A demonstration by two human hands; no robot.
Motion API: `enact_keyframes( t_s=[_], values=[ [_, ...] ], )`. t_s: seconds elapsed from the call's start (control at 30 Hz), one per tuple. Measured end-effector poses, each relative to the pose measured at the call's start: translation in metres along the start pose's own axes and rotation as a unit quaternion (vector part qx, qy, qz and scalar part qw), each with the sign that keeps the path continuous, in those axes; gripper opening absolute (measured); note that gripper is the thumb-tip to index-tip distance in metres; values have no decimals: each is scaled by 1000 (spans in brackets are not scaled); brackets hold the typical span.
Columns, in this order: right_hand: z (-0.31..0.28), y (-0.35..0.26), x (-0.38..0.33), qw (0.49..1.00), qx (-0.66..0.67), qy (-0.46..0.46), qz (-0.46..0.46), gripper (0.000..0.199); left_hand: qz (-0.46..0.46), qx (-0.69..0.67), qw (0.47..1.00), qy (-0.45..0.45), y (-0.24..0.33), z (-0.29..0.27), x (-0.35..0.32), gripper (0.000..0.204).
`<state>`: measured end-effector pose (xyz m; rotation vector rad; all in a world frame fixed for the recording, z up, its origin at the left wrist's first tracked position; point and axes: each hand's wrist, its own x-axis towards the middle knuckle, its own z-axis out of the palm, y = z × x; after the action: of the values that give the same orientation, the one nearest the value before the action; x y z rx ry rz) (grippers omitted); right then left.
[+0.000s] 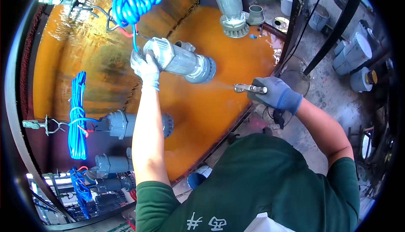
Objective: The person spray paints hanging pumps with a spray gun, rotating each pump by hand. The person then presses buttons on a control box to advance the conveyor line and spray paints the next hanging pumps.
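Observation:
My left hand [145, 66], in a pale grey glove, grips the top end of a grey cylindrical pump [181, 61] that hangs from a hook under a coil of blue cable [133, 2]. My right hand [274, 92], in a blue-grey glove, holds a metal spray gun [249, 89] whose nozzle points left at the pump's lower end. A thin mist of spray stretches from the nozzle toward the pump. Behind the pump stands a large orange-stained curved panel [211, 114].
More grey pumps hang nearby: one at the top [230, 8], one at the left [122, 124] with a blue cable coil [78, 118], others lower left [112, 164]. Paint buckets [356, 55] stand on the concrete floor at right. A black frame bar [337, 25] slants across the upper right.

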<state>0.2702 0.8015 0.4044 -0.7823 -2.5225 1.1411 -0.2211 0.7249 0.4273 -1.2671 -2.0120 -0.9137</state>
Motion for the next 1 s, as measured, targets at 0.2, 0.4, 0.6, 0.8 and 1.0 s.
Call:
enact_keyframes(
  t_s=[0.2,0.4,0.6,0.8,1.0],
  values=[
    [-16,-8,16,998,-27,37,32,33,-257,-168,952,-4,-10,37,7,61],
    [-3,-21,30,999,-41,24,-16,34,-319,-342,882,58,-37,56,30,51],
    [-4,-17,41,994,-97,18,-46,36,-347,-214,907,-109,-6,43,55,38],
    [2,-41,72,994,-87,67,-9,37,-299,-365,879,-72,-9,47,43,28],
    [-6,-39,46,997,-30,-42,54,38,-252,-316,911,-82,1,36,36,33]
  ],
)
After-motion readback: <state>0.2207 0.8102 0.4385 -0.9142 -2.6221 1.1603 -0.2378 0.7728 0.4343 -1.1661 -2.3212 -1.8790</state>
